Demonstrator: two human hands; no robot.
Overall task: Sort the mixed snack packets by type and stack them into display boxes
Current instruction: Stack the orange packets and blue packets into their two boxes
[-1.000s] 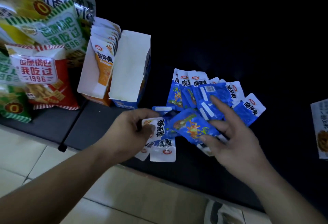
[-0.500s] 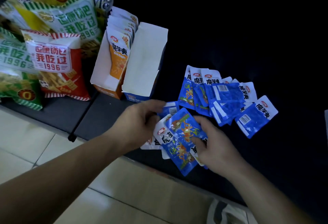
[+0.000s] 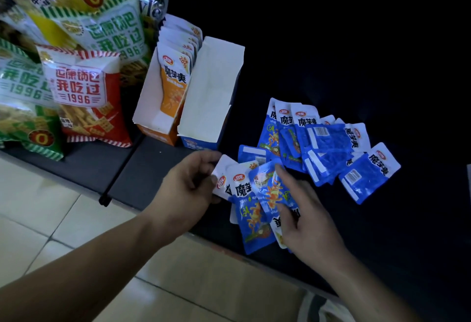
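Right hand (image 3: 305,222) has laid a blue packet (image 3: 271,190) (face up) onto the held stack (image 3: 246,209).

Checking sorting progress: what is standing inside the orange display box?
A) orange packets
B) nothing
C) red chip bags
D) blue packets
A: a row of orange packets stands upright inside the orange display box, while the blue packets all lie outside it.
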